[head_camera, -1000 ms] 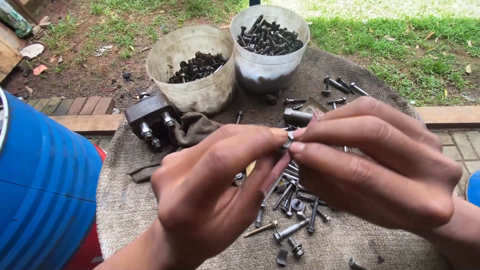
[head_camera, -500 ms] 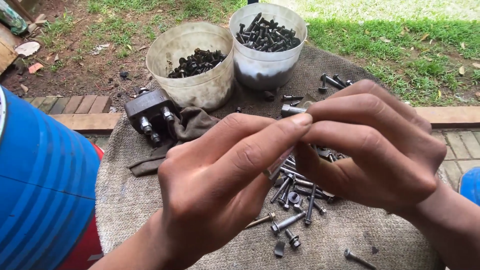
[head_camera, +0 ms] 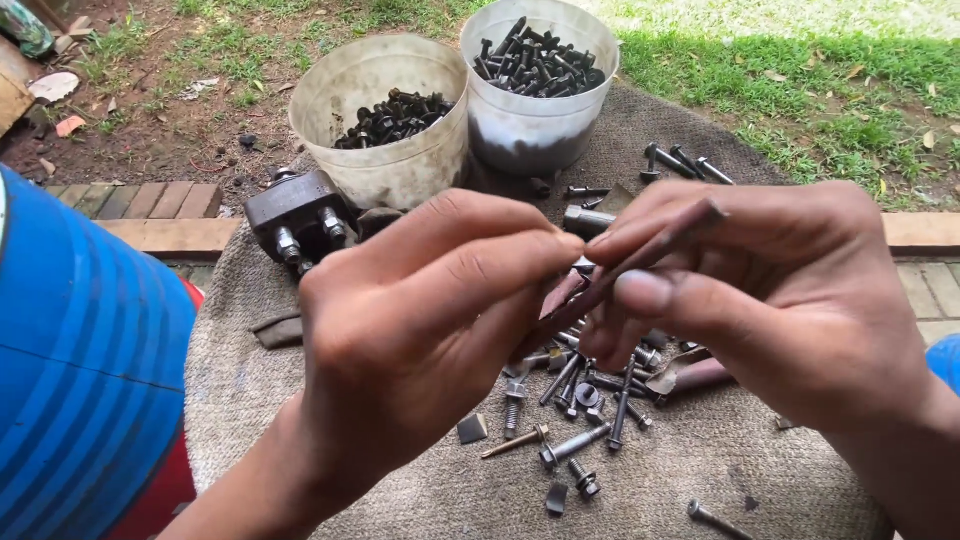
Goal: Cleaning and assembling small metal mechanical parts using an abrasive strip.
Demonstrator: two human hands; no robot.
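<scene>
While both hands are raised together over a burlap cloth (head_camera: 300, 440), the left hand (head_camera: 420, 330) is curled, its thumb and forefinger pinched at the near end of a long dark bolt (head_camera: 640, 262). The right hand (head_camera: 770, 290) is closed around the same bolt, fingers wrapped over its shank and the thumb pressed beneath, so the bolt slants upward to the right with its tip poking out above the knuckles. Whether a nut sits on it I cannot tell; the fingers hide that part. Below the hands, on the cloth, lies a loose scatter of bolts (head_camera: 580, 400) and small metal bits. Farther back stand two pale plastic buckets side by side and touching: the left bucket (head_camera: 385, 160) partly filled with dark nuts, the right bucket (head_camera: 540, 110) heaped with dark bolts. Just left of the buckets sits a dark metal block (head_camera: 295, 215) with studs on it. A blue drum (head_camera: 80, 360) fills the left edge, well apart from the hands.
</scene>
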